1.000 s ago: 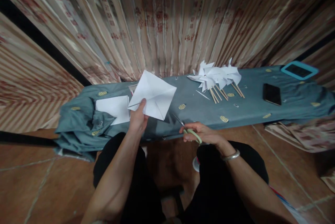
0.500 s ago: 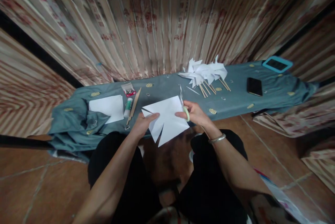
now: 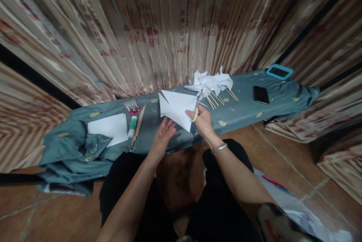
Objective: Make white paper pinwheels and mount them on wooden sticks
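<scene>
A white sheet of paper (image 3: 181, 107) with slits cut in from its edges is held above the cloth. My right hand (image 3: 204, 122) pinches its right side under the thumb. That same hand also holds scissors (image 3: 195, 114) with pale green handles, their metal blades pointing away from me beside the paper. My left hand (image 3: 163, 135) is just below the paper's near edge, fingers apart and holding nothing. Behind the paper lie several white paper pinwheels (image 3: 212, 83) on wooden sticks.
A grey-green cloth (image 3: 243, 114) covers the long narrow surface. To the left lie white sheets (image 3: 110, 127), a glue stick (image 3: 132, 127), wooden sticks (image 3: 138, 124) and a small box of pins (image 3: 132, 107). A black phone (image 3: 261, 95) and a blue-framed device (image 3: 279, 71) lie right.
My left hand has let go of the paper and opened. The paper has turned in my right hand, its slits swinging to the left and away from me. The view has shifted slightly.
</scene>
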`<action>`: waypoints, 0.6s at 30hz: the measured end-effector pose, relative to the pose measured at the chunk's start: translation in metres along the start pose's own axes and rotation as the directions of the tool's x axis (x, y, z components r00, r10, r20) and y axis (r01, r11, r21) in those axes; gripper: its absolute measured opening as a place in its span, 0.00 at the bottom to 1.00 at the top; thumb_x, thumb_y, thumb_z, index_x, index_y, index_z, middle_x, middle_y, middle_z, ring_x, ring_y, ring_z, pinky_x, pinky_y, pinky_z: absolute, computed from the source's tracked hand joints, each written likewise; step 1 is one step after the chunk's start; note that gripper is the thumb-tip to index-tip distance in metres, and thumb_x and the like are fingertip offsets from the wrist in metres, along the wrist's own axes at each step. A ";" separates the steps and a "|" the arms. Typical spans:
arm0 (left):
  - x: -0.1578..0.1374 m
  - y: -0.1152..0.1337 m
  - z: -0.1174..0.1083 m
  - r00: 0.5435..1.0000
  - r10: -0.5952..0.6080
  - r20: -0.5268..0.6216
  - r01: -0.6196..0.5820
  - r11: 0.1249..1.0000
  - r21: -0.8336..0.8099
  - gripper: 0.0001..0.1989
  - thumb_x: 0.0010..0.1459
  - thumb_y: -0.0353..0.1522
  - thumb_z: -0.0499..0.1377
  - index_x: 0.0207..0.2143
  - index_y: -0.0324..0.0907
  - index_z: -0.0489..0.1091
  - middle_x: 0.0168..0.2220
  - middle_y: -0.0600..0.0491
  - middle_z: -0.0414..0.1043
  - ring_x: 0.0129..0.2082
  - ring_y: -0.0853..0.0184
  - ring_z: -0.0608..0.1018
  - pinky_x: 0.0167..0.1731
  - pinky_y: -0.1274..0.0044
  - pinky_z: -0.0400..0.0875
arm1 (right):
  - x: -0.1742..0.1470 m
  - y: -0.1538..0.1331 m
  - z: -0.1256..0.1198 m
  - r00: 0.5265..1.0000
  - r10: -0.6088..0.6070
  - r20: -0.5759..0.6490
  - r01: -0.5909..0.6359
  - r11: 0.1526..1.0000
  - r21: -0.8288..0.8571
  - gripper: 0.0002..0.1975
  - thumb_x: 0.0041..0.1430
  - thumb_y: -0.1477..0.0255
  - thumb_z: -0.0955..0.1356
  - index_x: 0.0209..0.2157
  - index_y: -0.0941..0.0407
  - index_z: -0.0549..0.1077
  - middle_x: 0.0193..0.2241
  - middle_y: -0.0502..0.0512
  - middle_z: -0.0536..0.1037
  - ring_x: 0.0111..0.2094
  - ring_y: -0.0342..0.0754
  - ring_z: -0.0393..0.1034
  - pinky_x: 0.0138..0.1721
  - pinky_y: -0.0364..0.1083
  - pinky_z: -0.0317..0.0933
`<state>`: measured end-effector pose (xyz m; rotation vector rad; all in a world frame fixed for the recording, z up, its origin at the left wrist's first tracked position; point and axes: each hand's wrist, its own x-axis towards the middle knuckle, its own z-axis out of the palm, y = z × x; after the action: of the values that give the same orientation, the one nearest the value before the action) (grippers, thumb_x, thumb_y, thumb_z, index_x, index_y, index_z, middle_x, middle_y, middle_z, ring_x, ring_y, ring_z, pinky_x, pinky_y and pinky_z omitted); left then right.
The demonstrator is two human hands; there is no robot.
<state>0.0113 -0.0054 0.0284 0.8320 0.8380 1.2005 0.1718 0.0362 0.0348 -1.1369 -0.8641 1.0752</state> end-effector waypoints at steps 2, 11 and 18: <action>0.002 -0.005 0.007 0.996 0.078 -0.039 -0.077 0.997 0.031 0.33 0.38 0.38 0.72 0.49 0.43 0.71 0.53 0.44 0.72 0.54 0.57 0.73 0.53 0.67 0.67 | -0.002 0.003 0.008 0.999 0.020 0.033 -0.020 1.000 -0.001 0.26 0.32 0.59 0.77 0.34 0.56 0.70 0.30 0.53 0.81 0.31 0.50 0.74 0.35 0.48 0.67; 0.019 -0.010 -0.009 0.862 0.289 -0.417 -0.220 0.953 0.208 0.21 0.38 0.30 0.70 0.40 0.41 0.75 0.39 0.49 0.79 0.46 0.59 0.79 0.52 0.68 0.69 | -0.008 0.008 0.027 0.987 0.101 0.128 -0.101 0.995 -0.001 0.26 0.32 0.58 0.77 0.33 0.56 0.72 0.28 0.51 0.80 0.31 0.48 0.73 0.35 0.47 0.66; 0.030 0.010 -0.030 0.849 0.290 -0.441 -0.239 0.956 0.169 0.19 0.36 0.32 0.70 0.34 0.37 0.76 0.31 0.50 0.79 0.35 0.63 0.80 0.43 0.70 0.74 | -0.024 0.010 0.020 0.926 0.154 0.345 -0.102 0.981 -0.165 0.21 0.40 0.55 0.76 0.30 0.56 0.73 0.22 0.48 0.76 0.25 0.43 0.68 0.28 0.42 0.62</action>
<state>-0.0147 0.0289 0.0210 0.7754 1.2134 1.6498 0.1442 0.0190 0.0290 -1.1480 -1.1805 1.3727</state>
